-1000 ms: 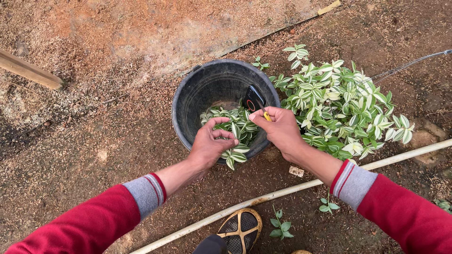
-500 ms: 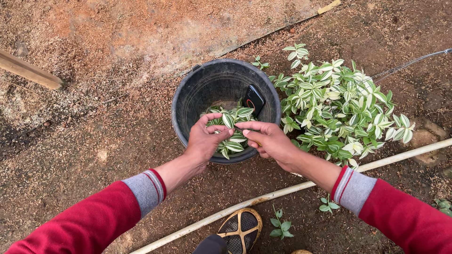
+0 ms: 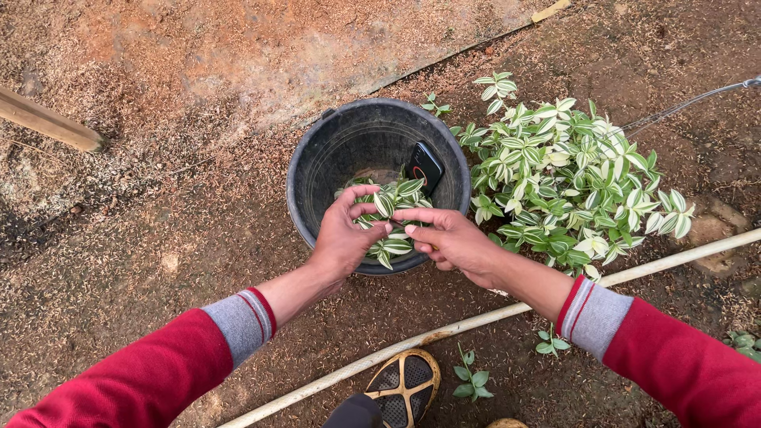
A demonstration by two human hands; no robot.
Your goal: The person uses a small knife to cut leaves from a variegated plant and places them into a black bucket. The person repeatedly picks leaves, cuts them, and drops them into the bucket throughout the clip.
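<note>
Left hand (image 3: 342, 238): fingers curled around a bunch of green-and-white cuttings (image 3: 390, 212), holding it at the near rim of the bucket. Right hand (image 3: 452, 238): fingers half-extended, tips touching the same bunch; whether it grips cannot be told. One black round bucket (image 3: 317, 170) on bare brown soil. One dark flat device (image 3: 426, 167) leaning inside its far wall. One variegated plant clump (image 3: 567, 178) just right of the bucket. One pale pipe (image 3: 476, 323) across the ground, nearer the person. One sandal (image 3: 404, 384) below. One wooden stick (image 3: 47, 120), far left.

Black bucket (image 3: 317, 170) — green-and-white striped cuttings (image 3: 394, 200) — red, grey-cuffed sleeves (image 3: 238, 325).
</note>
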